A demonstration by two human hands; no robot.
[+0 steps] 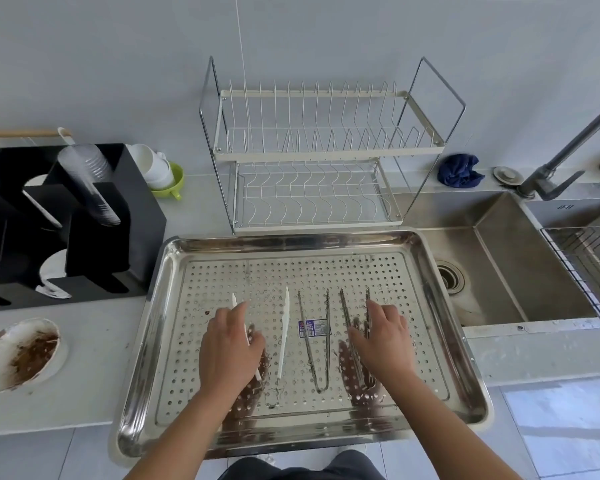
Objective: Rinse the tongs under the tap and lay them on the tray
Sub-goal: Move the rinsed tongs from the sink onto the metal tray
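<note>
Head view. Nearest us, the steel tray [291,241] sits on the grey counter [84,393]. Its perforated insert is wet and smeared brown in places. We record three pairs of tongs lying on the insert, hinges toward us, tips away.

Left: the white-tipped tongs [283,334]. The left hand [229,351] covers their left arm, which runs between the thumb and bent fingers, so we read a pinch.

Centre: the labelled steel tongs [314,329], touched by neither hand, a blue-and-white tag across their arms.

Right: the plain steel tongs [345,306]. The right hand [385,341] lies on them with fingers fairly straight, resting on top rather than wrapping round.

Left of the tray, a soiled white dish [21,351] carries brown residue. Right of the tray is the sink [499,271] with its drain [449,277], and a wire basket [582,268] at its right side.

Behind the tray stands a two-tier dish rack [312,150]. Further left, a black organiser [139,216] holds stacked clear cups [87,174], with a green bowl [177,178] of white cups just beside it. At the back wall we note a blue cloth [459,169] and the tap [561,157].
</note>
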